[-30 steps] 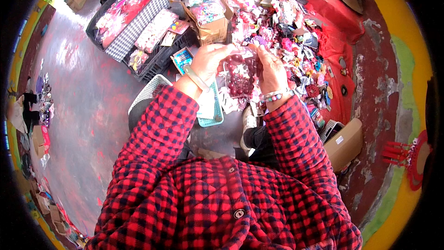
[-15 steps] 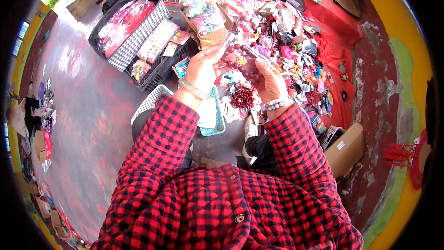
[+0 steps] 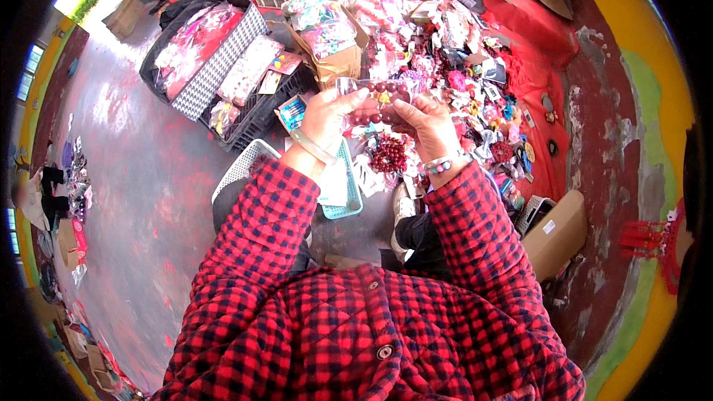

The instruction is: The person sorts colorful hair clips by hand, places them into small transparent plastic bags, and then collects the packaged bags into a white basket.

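Observation:
My left hand (image 3: 325, 120) and my right hand (image 3: 434, 131) are raised in front of me over the heap. Between them they grip a dark red beaded bracelet (image 3: 403, 94) by its two sides, thumbs on top. A small yellow piece shows among its beads, and shiny clear plastic lies around it, apparently a bag. Just below the hands, a bunch of dark red beads (image 3: 388, 154) rests at the heap's near edge. A turquoise plastic basket (image 3: 355, 200) with white sheets in it stands under my left wrist.
A heap of small packaged accessories (image 3: 475, 89) spreads over red cloth (image 3: 546, 93). To the left are a houndstooth-patterned box (image 3: 215, 67), a black crate (image 3: 249, 130), a cardboard box (image 3: 338, 70) of bagged goods and a white basket (image 3: 236, 171). A cardboard piece (image 3: 557, 241) leans at right.
The bracelet, hanging loosely between my hands before, is now drawn flatter and its plastic lies closer around it. My fingers have closed in on both its sides.

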A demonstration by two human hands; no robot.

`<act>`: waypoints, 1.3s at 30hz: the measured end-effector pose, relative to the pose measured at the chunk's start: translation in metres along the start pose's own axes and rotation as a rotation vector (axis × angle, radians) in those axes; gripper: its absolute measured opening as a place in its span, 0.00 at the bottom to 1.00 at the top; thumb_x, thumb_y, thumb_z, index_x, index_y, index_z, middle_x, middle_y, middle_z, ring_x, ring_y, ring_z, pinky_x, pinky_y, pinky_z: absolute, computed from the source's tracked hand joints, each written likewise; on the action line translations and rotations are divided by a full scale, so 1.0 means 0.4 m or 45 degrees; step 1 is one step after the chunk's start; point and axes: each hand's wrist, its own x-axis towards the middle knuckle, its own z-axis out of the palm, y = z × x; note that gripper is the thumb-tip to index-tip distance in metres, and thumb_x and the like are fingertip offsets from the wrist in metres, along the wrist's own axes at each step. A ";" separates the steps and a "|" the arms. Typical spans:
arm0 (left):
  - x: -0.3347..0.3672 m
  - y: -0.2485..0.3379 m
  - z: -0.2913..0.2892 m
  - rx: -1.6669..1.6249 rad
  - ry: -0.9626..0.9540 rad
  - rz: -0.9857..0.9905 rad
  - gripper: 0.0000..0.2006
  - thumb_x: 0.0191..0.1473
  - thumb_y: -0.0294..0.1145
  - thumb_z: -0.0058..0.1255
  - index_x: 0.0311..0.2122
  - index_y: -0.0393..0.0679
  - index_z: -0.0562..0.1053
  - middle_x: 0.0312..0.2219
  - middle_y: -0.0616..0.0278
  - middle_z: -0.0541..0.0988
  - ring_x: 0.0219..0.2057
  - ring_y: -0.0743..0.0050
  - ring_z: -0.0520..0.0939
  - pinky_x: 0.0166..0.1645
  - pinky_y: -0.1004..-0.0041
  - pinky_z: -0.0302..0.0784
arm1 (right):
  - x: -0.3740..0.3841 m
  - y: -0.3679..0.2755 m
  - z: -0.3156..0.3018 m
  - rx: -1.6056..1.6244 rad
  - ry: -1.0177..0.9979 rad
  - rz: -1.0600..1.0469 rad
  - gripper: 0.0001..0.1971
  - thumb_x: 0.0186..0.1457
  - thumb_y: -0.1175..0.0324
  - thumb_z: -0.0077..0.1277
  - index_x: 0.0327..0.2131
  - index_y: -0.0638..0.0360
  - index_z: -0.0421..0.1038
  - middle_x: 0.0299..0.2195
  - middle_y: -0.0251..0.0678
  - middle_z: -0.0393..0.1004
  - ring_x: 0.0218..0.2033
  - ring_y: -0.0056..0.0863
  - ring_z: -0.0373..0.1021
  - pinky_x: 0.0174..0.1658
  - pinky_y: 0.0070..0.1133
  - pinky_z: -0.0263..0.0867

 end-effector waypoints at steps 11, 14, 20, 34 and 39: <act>0.016 0.005 -0.023 0.029 -0.139 0.043 0.12 0.54 0.31 0.43 0.39 0.33 0.69 0.31 0.52 0.76 0.31 0.67 0.79 0.36 0.71 0.76 | 0.017 0.022 -0.010 0.036 0.070 0.073 0.07 0.51 0.70 0.48 0.30 0.65 0.70 0.26 0.36 0.74 0.25 0.22 0.70 0.29 0.17 0.66; -0.019 0.042 -0.022 0.152 -0.203 0.051 0.12 0.54 0.32 0.44 0.37 0.33 0.70 0.29 0.55 0.76 0.30 0.73 0.77 0.38 0.75 0.74 | -0.003 0.007 -0.001 0.063 -0.018 -0.023 0.08 0.53 0.68 0.47 0.31 0.63 0.70 0.27 0.36 0.74 0.25 0.23 0.70 0.29 0.17 0.66; -0.181 0.225 -0.136 0.197 -0.018 0.377 0.10 0.52 0.29 0.46 0.35 0.33 0.70 0.28 0.58 0.76 0.30 0.73 0.76 0.38 0.75 0.72 | -0.023 0.019 -0.013 -0.096 -0.173 0.032 0.24 0.56 0.55 0.39 0.51 0.60 0.58 0.41 0.40 0.71 0.38 0.25 0.70 0.36 0.18 0.64; -0.690 -0.133 -0.813 -0.113 1.315 0.171 0.09 0.47 0.23 0.50 0.37 0.39 0.71 0.27 0.62 0.76 0.26 0.74 0.77 0.30 0.74 0.75 | -0.158 0.100 0.015 -0.430 -0.153 0.374 0.15 0.55 0.65 0.43 0.43 0.65 0.65 0.33 0.39 0.73 0.31 0.23 0.70 0.32 0.16 0.64; -0.675 -0.308 -0.961 -0.123 1.337 0.010 0.07 0.49 0.25 0.48 0.35 0.42 0.71 0.24 0.66 0.76 0.20 0.79 0.73 0.22 0.81 0.65 | -0.121 0.130 0.025 -0.505 -0.147 0.444 0.15 0.56 0.65 0.41 0.43 0.66 0.65 0.32 0.38 0.73 0.31 0.22 0.70 0.31 0.14 0.63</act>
